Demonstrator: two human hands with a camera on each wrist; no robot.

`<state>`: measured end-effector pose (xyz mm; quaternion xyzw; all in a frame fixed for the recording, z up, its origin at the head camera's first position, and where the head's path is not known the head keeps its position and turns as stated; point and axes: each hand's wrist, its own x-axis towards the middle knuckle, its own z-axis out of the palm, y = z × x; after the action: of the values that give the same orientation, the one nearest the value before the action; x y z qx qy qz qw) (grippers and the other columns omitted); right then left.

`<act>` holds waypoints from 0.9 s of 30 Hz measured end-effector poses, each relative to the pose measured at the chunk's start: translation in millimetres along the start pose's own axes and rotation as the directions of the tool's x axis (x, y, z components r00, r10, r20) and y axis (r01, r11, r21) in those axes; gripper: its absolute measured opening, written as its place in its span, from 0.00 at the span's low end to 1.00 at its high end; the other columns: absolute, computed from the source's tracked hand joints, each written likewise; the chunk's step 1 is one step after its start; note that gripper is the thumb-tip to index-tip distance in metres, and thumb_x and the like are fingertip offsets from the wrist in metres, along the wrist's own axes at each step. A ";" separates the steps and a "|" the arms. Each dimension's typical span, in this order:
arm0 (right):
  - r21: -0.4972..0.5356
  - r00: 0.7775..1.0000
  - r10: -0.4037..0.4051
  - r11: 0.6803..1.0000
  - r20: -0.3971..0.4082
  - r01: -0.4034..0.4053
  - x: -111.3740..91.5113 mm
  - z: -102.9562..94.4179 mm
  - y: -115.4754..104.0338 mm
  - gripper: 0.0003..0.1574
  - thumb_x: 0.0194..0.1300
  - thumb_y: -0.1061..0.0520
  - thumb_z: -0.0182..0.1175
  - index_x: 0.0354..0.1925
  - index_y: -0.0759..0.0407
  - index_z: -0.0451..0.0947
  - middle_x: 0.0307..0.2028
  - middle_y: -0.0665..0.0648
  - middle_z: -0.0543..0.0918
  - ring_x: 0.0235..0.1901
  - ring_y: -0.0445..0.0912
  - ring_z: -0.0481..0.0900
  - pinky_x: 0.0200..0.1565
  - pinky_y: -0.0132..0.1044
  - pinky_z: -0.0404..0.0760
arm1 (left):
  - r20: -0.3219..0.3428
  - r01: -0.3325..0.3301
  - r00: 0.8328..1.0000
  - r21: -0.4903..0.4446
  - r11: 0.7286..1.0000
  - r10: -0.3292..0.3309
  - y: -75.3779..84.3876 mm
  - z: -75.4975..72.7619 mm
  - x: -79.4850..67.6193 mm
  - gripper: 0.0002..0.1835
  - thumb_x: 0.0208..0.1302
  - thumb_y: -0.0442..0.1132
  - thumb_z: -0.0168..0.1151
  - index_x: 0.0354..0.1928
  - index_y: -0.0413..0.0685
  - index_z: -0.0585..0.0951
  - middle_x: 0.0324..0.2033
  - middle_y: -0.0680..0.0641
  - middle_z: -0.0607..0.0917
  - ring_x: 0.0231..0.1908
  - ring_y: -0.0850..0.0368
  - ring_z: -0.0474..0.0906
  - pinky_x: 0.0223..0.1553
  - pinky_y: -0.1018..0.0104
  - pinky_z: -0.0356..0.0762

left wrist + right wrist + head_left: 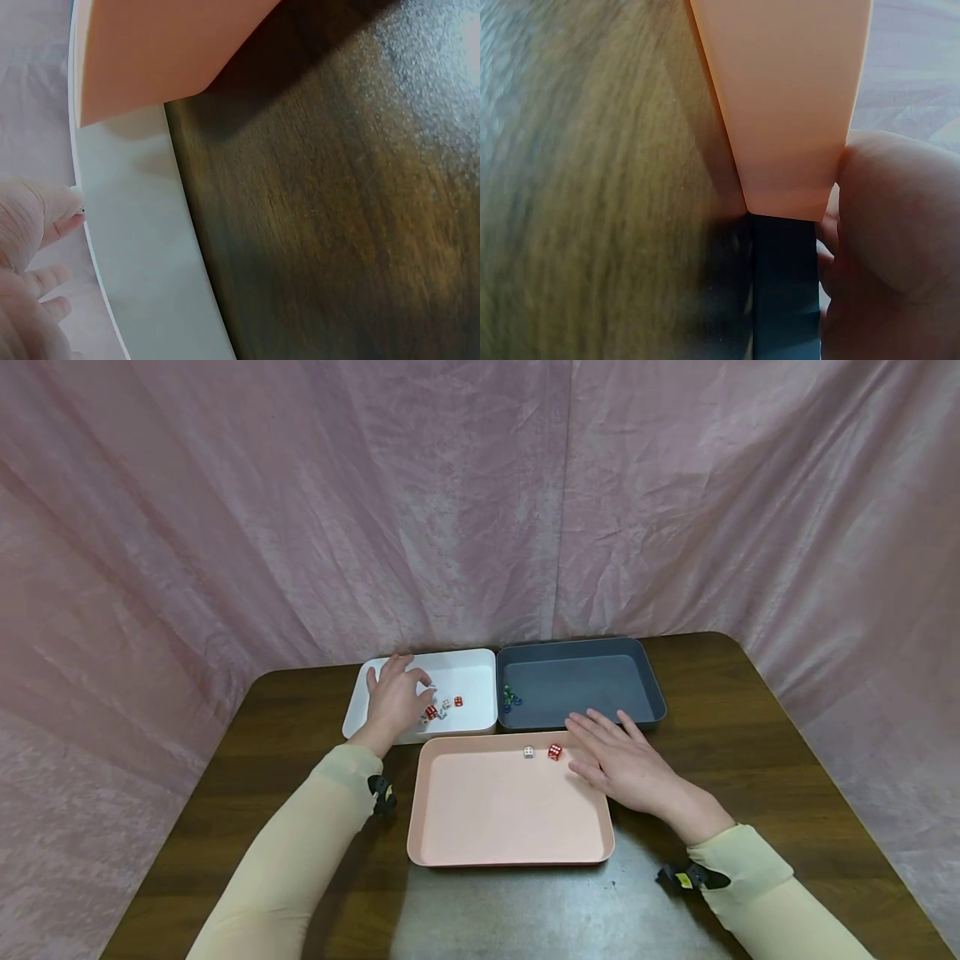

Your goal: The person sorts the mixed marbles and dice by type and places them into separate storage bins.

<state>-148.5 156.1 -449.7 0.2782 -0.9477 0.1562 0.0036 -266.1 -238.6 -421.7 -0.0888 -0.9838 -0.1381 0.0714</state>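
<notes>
My left hand (396,697) is over the white tray (476,672), with red dice (458,701) and several white dice (446,704) lying beside its fingers. Between thumb and forefinger it pinches a white die (78,198), mostly covered by the fingertips in the left wrist view. With fingers spread and fairly straight, my right hand (626,766) rests at the back right corner of the pink tray (510,810), its fingertips near the dark grey tray's front rim. A white die (528,752) and a red die (555,752) lie inside the pink tray near its back edge.
The dark grey tray (585,681) stands right of the white one and holds several small green and blue dice (511,698) at its left side. All three trays sit close together on a brown wooden table (750,760). A pink curtain (465,510) hangs behind.
</notes>
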 end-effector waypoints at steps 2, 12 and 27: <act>0.000 1.000 -0.001 1.000 -0.003 0.001 0.2 0.4 0.0 0.44 0.85 0.42 0.60 0.86 0.59 0.61 0.84 0.61 0.64 0.85 0.61 0.55 0.82 0.69 0.43 | 0.000 0.005 1.000 0.000 1.000 -0.005 -0.4 1.0 1.0 0.10 0.76 0.43 0.69 0.51 0.46 0.91 0.80 0.35 0.70 0.83 0.34 0.55 0.79 0.23 0.40; 0.009 1.000 -0.003 1.000 -0.015 0.003 -0.4 1.5 -0.1 0.44 0.85 0.43 0.61 0.86 0.59 0.62 0.84 0.61 0.64 0.85 0.61 0.55 0.81 0.69 0.43 | 0.002 0.014 1.000 -0.002 1.000 -0.014 -2.0 2.1 1.1 0.10 0.76 0.43 0.69 0.50 0.46 0.90 0.80 0.35 0.70 0.83 0.34 0.55 0.79 0.22 0.40; 0.004 1.000 -0.004 1.000 -0.012 0.004 -0.1 1.7 0.6 0.44 0.85 0.42 0.60 0.86 0.59 0.62 0.84 0.61 0.64 0.85 0.61 0.55 0.82 0.68 0.43 | -0.013 -0.019 1.000 0.000 1.000 0.019 1.1 -3.3 -0.4 0.11 0.78 0.43 0.67 0.53 0.47 0.90 0.81 0.35 0.69 0.83 0.33 0.55 0.78 0.22 0.41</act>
<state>-148.6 156.1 -451.5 0.2793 -0.9468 0.1598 0.0089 -265.2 -238.5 -418.3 -0.0971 -0.9825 -0.1381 0.0790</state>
